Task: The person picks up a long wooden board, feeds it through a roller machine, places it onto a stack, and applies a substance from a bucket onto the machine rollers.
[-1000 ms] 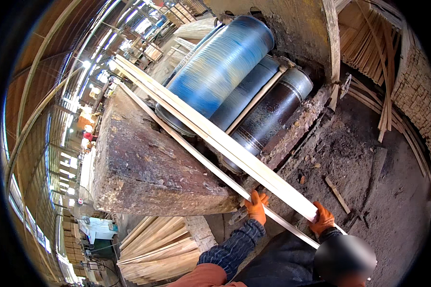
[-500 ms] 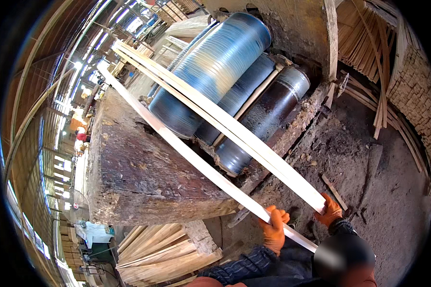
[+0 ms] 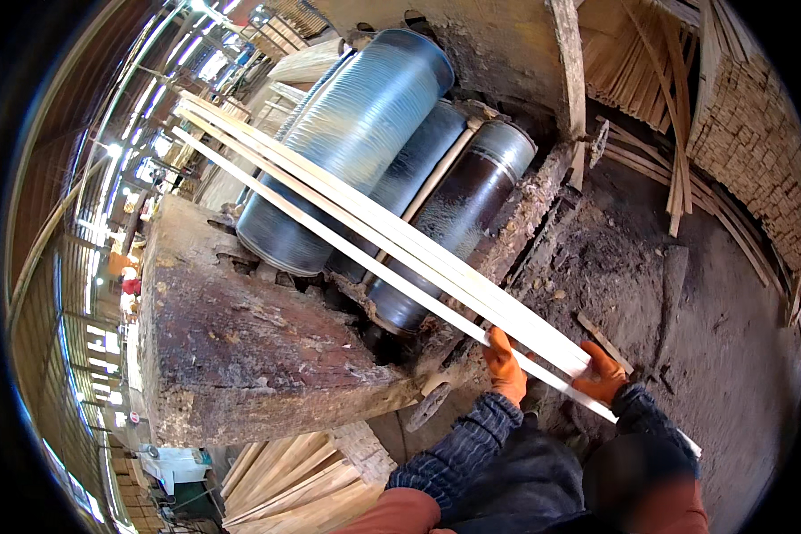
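Several long, pale wooden strips (image 3: 521, 322) slant across a set of metal rollers, their near ends coming toward me. In an orange glove, my right hand (image 3: 603, 376) is closed on the near end of these strips. A separate thin wooden strip (image 3: 418, 295) lies to their left, and my left hand (image 3: 505, 370), also gloved in orange, is closed around it. That strip's near end passes beyond my left hand, below my right. Beneath the strips are a large blue-grey roller (image 3: 351, 142), a narrower middle roller (image 3: 418, 160) and a dark roller (image 3: 463, 218).
A thick, worn machine bed (image 3: 240, 329) stands left of the rollers. Wooden strips (image 3: 294, 481) are stacked below it. A tall wood stack (image 3: 752, 133) rises at the far right, with loose slats (image 3: 730, 231) beside it. Dirt and debris (image 3: 596, 258) cover the ground near the rollers.
The left strip has swung up closer to the others and looks straighter. My left hand has moved up, and my right slightly up. The whole view has shifted.
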Action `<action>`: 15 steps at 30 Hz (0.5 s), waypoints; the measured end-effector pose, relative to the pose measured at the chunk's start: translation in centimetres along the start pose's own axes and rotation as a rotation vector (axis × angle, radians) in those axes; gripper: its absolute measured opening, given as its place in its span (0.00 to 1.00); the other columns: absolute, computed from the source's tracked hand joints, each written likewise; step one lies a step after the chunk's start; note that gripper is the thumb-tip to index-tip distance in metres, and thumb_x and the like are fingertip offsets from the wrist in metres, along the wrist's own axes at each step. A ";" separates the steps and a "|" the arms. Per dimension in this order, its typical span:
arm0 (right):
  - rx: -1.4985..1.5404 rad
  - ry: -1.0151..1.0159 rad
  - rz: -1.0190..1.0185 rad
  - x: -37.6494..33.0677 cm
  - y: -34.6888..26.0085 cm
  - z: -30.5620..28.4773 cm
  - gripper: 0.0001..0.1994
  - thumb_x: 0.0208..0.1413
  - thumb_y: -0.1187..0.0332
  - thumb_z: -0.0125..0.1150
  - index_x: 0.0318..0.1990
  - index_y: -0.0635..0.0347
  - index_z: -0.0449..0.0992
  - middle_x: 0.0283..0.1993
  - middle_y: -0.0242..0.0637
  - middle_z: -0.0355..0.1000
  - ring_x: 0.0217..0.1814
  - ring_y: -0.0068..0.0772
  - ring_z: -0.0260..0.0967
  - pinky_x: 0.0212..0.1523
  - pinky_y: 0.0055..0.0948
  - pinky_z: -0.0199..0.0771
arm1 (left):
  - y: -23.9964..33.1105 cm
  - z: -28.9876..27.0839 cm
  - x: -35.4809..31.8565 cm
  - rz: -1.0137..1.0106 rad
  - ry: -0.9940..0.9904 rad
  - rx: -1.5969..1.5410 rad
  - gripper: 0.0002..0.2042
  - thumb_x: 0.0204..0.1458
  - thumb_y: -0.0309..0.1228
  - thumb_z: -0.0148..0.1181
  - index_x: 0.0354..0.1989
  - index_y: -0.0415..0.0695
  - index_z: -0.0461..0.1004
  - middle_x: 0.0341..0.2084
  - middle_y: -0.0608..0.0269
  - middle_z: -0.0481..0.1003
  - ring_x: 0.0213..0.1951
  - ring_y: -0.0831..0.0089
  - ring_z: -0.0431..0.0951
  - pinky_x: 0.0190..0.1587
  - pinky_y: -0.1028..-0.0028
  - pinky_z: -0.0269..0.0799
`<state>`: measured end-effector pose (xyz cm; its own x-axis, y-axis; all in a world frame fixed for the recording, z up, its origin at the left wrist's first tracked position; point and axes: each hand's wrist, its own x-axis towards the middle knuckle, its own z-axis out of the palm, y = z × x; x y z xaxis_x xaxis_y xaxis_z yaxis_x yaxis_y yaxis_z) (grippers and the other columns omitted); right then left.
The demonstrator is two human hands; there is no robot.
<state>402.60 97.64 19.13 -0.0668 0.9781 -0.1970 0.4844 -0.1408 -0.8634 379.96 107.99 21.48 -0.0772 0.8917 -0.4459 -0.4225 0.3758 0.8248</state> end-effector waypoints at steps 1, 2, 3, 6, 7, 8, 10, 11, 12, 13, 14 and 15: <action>0.088 0.004 -0.087 -0.3 -0.2 -0.6 0.48 0.40 0.56 0.78 0.69 0.56 0.58 0.52 0.47 0.73 0.54 0.47 0.74 0.53 0.43 0.74 | -0.2 0.0 0.5 0.008 -0.070 -0.009 0.27 0.61 0.56 0.49 0.59 0.50 0.62 0.61 0.63 0.64 0.60 0.66 0.66 0.59 0.61 0.67; 0.108 -0.023 -0.075 -0.6 -0.5 -1.0 0.48 0.40 0.55 0.78 0.69 0.57 0.58 0.55 0.49 0.71 0.56 0.49 0.72 0.56 0.44 0.73 | -0.3 -0.2 0.7 -0.063 -0.122 0.051 0.29 0.63 0.58 0.44 0.61 0.47 0.60 0.62 0.62 0.63 0.60 0.65 0.66 0.61 0.60 0.65; -0.025 -0.066 -0.074 -1.0 -0.9 -1.2 0.49 0.39 0.55 0.78 0.69 0.59 0.57 0.59 0.51 0.69 0.59 0.50 0.70 0.58 0.45 0.71 | -0.1 -0.1 1.2 -0.162 -0.127 -0.048 0.30 0.62 0.54 0.52 0.64 0.47 0.57 0.64 0.59 0.61 0.60 0.64 0.66 0.61 0.62 0.66; -0.340 0.115 -0.096 -1.9 -1.9 0.2 0.47 0.39 0.58 0.76 0.68 0.61 0.58 0.62 0.53 0.67 0.63 0.54 0.67 0.64 0.49 0.65 | 1.9 0.4 0.7 0.045 -0.203 0.541 0.30 0.57 0.37 0.64 0.63 0.42 0.57 0.59 0.53 0.63 0.57 0.63 0.67 0.58 0.62 0.67; -0.442 0.222 -0.090 -1.9 -2.1 1.2 0.45 0.40 0.60 0.74 0.67 0.61 0.59 0.61 0.52 0.67 0.63 0.55 0.67 0.64 0.50 0.64 | 3.2 1.1 0.6 -0.072 -0.138 0.518 0.29 0.55 0.30 0.66 0.62 0.40 0.57 0.56 0.52 0.65 0.56 0.64 0.67 0.57 0.63 0.68; -0.536 0.306 -0.107 -2.1 -2.1 1.8 0.43 0.41 0.62 0.73 0.67 0.61 0.61 0.61 0.51 0.68 0.63 0.55 0.66 0.65 0.51 0.62 | 5.2 1.2 -0.2 0.114 -0.287 0.709 0.28 0.56 0.27 0.65 0.61 0.35 0.57 0.53 0.52 0.67 0.55 0.63 0.67 0.57 0.62 0.68; -0.559 0.427 -0.100 -1.8 -1.7 2.8 0.31 0.49 0.70 0.63 0.64 0.59 0.65 0.60 0.50 0.69 0.61 0.54 0.69 0.60 0.52 0.67 | 9.1 2.1 -2.2 0.425 -0.282 0.765 0.34 0.50 0.24 0.65 0.64 0.34 0.55 0.58 0.47 0.65 0.59 0.58 0.66 0.63 0.57 0.60; -0.547 0.416 -0.060 -1.6 -1.2 3.0 0.28 0.52 0.71 0.60 0.63 0.58 0.66 0.59 0.50 0.70 0.59 0.54 0.70 0.57 0.52 0.68 | 11.3 2.5 -3.2 0.659 -0.263 0.877 0.37 0.48 0.22 0.65 0.66 0.33 0.54 0.60 0.45 0.64 0.61 0.55 0.65 0.66 0.55 0.56; -0.511 0.413 -0.071 -1.7 -0.8 2.9 0.28 0.52 0.71 0.60 0.63 0.57 0.66 0.57 0.50 0.71 0.58 0.54 0.71 0.56 0.52 0.69 | 13.1 3.2 -3.6 0.876 -0.189 1.031 0.40 0.45 0.28 0.68 0.67 0.34 0.54 0.62 0.41 0.61 0.63 0.50 0.62 0.67 0.54 0.54; -0.473 0.430 -0.053 -1.7 -0.3 2.7 0.27 0.53 0.71 0.61 0.63 0.56 0.67 0.55 0.50 0.73 0.56 0.54 0.72 0.55 0.52 0.70 | 14.5 3.7 -3.9 0.985 -0.112 1.305 0.44 0.42 0.34 0.71 0.68 0.35 0.55 0.64 0.37 0.59 0.66 0.45 0.59 0.69 0.52 0.51; -0.453 0.444 -0.075 -1.8 0.0 2.5 0.27 0.53 0.70 0.61 0.63 0.55 0.68 0.54 0.50 0.74 0.55 0.54 0.73 0.55 0.52 0.70 | 16.6 4.2 -3.1 1.064 -0.200 1.662 0.49 0.36 0.43 0.73 0.69 0.38 0.56 0.65 0.37 0.58 0.67 0.43 0.58 0.69 0.50 0.50; -0.444 0.481 -0.104 -2.0 0.4 2.2 0.27 0.53 0.69 0.62 0.63 0.55 0.68 0.53 0.50 0.74 0.54 0.53 0.73 0.55 0.52 0.71 | 18.4 4.8 -2.3 1.104 -0.306 2.001 0.51 0.32 0.49 0.71 0.69 0.42 0.57 0.66 0.40 0.58 0.67 0.46 0.58 0.69 0.48 0.48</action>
<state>401.01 95.25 18.17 0.2146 0.9569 0.1954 0.8169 -0.0662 -0.5730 376.66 114.10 39.37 0.6017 0.7849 0.1476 0.7986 -0.5939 -0.0972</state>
